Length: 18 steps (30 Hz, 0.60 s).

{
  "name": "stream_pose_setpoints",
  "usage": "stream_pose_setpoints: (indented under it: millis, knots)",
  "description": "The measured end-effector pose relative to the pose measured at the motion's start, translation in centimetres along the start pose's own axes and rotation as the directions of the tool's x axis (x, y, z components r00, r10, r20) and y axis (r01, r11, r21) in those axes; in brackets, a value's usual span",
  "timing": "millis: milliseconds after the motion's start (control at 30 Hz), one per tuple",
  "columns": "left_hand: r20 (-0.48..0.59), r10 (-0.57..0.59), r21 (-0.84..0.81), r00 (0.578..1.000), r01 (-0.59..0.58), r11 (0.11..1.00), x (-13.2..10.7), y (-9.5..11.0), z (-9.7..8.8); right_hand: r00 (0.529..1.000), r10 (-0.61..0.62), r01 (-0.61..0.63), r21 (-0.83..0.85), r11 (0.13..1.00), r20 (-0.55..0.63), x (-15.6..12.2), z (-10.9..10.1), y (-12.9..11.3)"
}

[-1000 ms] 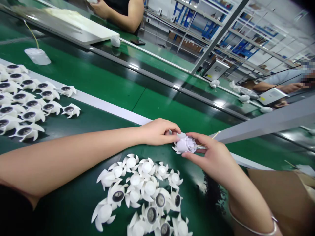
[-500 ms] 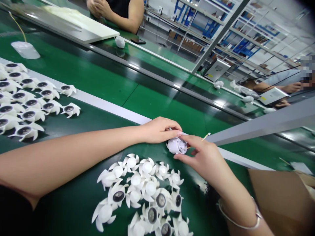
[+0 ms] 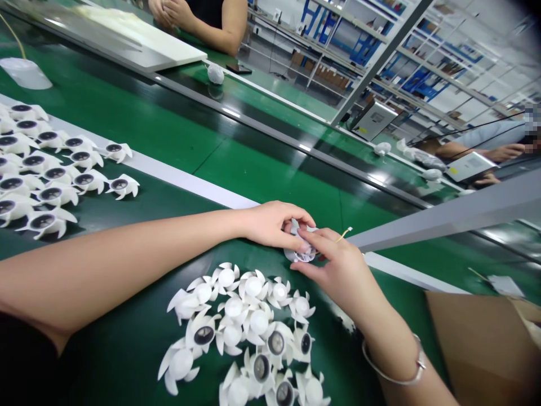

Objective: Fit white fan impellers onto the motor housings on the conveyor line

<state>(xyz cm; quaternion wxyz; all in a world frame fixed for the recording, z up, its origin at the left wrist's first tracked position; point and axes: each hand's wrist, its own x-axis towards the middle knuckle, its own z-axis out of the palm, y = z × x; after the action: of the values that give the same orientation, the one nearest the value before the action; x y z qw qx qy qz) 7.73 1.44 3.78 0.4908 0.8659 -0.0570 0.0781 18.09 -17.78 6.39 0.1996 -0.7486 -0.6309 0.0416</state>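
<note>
Bare hands (image 3: 270, 225), silver wrist bangle (image 3: 393, 379), black sleeve (image 3: 21, 361)

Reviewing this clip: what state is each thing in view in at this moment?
left hand: closed over the rotor from above
right hand: pinching the rotor from the other side
white plastic rotor: held between both hands, partly hidden
loose rotors: heaped below the hands, most domes up, some dark centres up
rotor rows: laid out side by side, dark centres up

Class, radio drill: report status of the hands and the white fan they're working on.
Left hand, right hand both on white plastic fan. Pile of fans just below, on green mat.
</note>
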Motion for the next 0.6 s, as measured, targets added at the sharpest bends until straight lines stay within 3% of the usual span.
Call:
stream_pose_setpoints:
  millis: [133, 400, 600]
  knots:
    - [0.075, -0.016, 0.032, 0.997, 0.013, 0.999, 0.1, 0.0, -0.6, 0.998, 0.055, -0.056, 0.044, 0.997, 0.006, 0.2, 0.1, 0.2]
    - [0.199, -0.237, -0.069, 0.951, 0.255, 0.965, 0.9, 0.3, -1.3, 0.996, 0.088, -0.088, -0.018, 0.996, 0.01, 0.5, 0.2, -0.3]
    - [0.174, -0.284, -0.01, 0.943, 0.29, 0.957, 1.4, 0.2, -1.4, 0.993, 0.107, -0.113, 0.113, 0.987, 0.056, 0.7, 0.2, 0.0]
